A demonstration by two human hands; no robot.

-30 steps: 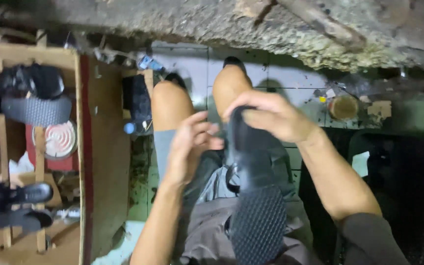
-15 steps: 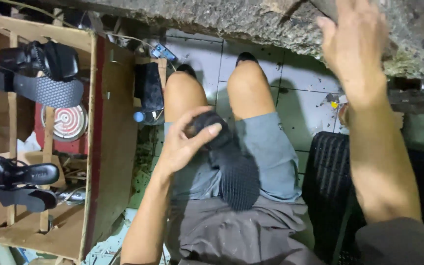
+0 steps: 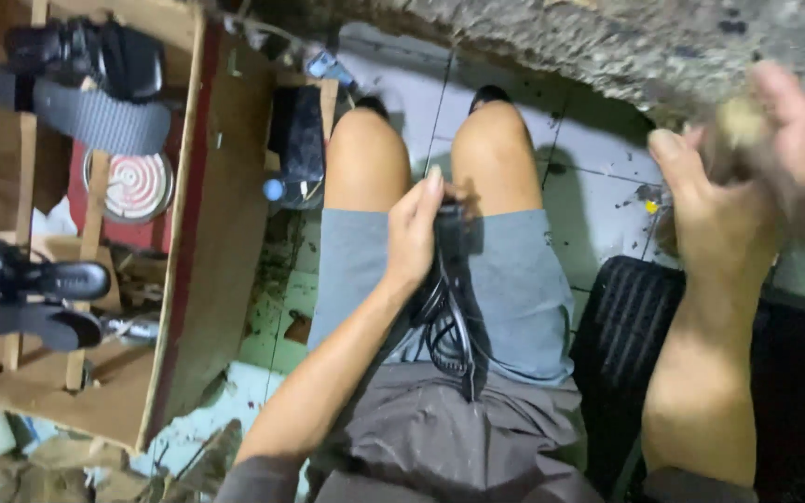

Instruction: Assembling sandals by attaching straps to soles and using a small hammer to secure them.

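Shoe held on our lap, brush lifted off it.

Wooden rack (image 3: 179,279) with dark sandals (image 3: 34,298) stands to our left, a black ribbed mat (image 3: 626,335) to our right. Our left hand (image 3: 414,233) grips the black strappy shoe (image 3: 449,307) against our grey shorts (image 3: 514,279), fingers closed around its upper end. Our right hand (image 3: 733,177), on the shoe a second ago, has swung up and away, curled around a blurred brush (image 3: 738,130); we judge the brushing paused, the shoe now turned straps-up.
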